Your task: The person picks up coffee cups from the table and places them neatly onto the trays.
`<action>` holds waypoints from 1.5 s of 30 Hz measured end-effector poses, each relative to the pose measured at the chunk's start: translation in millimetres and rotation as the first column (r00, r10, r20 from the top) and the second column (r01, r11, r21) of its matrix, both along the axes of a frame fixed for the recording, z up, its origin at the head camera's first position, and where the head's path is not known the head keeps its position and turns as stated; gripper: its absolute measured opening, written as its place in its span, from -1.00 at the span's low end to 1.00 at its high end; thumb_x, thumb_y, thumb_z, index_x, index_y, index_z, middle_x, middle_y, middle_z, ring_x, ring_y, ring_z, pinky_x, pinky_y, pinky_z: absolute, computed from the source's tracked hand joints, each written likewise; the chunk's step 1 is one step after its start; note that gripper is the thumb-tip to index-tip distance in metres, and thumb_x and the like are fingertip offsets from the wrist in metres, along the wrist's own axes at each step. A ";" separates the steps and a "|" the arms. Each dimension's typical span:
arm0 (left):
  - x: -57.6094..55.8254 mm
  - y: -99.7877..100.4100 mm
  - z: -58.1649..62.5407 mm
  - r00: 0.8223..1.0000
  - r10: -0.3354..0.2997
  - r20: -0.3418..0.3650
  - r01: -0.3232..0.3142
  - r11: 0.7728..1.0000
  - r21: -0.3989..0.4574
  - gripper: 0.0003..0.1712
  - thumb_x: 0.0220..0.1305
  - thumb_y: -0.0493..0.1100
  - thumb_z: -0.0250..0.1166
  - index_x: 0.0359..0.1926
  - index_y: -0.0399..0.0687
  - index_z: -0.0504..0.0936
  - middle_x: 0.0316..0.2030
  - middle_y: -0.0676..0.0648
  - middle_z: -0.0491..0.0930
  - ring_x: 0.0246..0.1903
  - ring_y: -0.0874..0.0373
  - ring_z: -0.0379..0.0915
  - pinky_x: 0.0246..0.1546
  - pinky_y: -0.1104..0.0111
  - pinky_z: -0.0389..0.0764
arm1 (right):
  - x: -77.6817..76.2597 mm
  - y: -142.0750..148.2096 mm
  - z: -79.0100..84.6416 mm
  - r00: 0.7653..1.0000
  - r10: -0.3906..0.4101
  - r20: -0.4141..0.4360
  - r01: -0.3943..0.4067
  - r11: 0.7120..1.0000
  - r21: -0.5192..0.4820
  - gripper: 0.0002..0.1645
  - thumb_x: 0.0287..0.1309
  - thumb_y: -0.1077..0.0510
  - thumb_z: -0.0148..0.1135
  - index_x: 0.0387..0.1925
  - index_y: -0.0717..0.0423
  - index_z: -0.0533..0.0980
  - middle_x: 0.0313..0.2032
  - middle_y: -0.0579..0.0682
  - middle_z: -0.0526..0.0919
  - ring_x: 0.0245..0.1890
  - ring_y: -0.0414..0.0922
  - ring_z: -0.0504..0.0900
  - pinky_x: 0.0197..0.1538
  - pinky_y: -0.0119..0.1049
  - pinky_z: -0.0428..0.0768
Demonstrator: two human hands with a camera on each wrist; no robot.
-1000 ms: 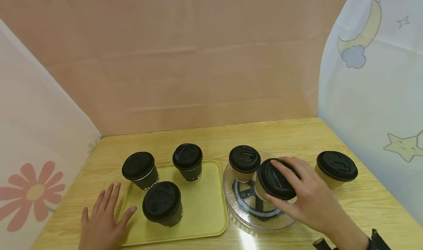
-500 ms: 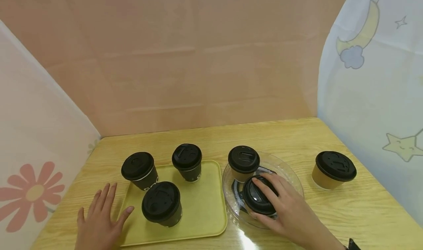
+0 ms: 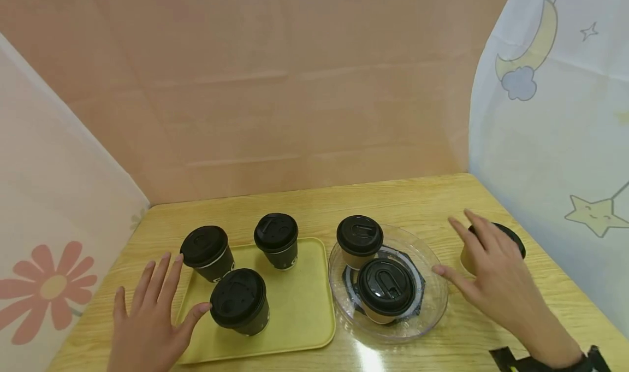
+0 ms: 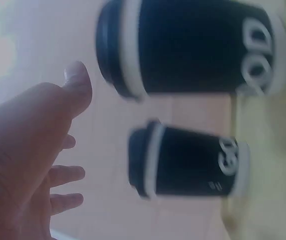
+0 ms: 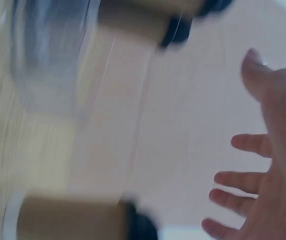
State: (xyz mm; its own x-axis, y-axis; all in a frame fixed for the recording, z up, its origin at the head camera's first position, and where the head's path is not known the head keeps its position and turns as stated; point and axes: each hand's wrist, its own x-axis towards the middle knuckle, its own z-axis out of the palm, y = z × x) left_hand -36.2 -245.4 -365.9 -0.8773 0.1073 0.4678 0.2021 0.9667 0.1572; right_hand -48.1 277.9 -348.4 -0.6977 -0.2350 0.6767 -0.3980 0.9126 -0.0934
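Two brown paper cups with black lids, a rear one (image 3: 359, 243) and a front one (image 3: 385, 293), stand in a clear round dish (image 3: 434, 312). My right hand (image 3: 501, 282) hovers, fingers spread, over a third brown cup (image 3: 513, 235), hiding much of it. In the right wrist view that cup (image 5: 72, 220) lies low in the picture, apart from the fingers. My left hand (image 3: 149, 320) is spread by the yellow tray's (image 3: 300, 328) left edge, holding nothing. Its thumb is near a black lidded cup (image 3: 241, 301); the left wrist view shows white letters on a black cup (image 4: 193, 45).
Two more black lidded cups, one at the back left (image 3: 208, 252) and one at the back (image 3: 277, 241), stand on the tray. The wooden table (image 3: 408, 197) ends at a brown cloth backdrop (image 3: 304, 88), with white printed cloths (image 3: 550, 142) at the sides.
My right hand carried a brown cup left over the dish, let go of it there, and moved right to the lone brown cup. My left hand stayed nearly still.
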 end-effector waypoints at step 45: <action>-25.2 183.9 -36.0 0.758 -0.652 0.031 0.650 0.751 -0.115 -0.84 0.17 -0.21 0.32 -0.23 0.13 0.70 -0.23 0.21 0.66 -0.20 0.30 0.51 -0.11 0.39 0.52 | -20.1 68.5 -38.8 0.986 -0.104 0.128 0.120 0.984 -0.128 -0.07 -0.23 0.27 0.54 0.25 0.35 0.34 0.05 0.56 0.36 -0.08 0.49 0.37 -0.16 0.39 0.35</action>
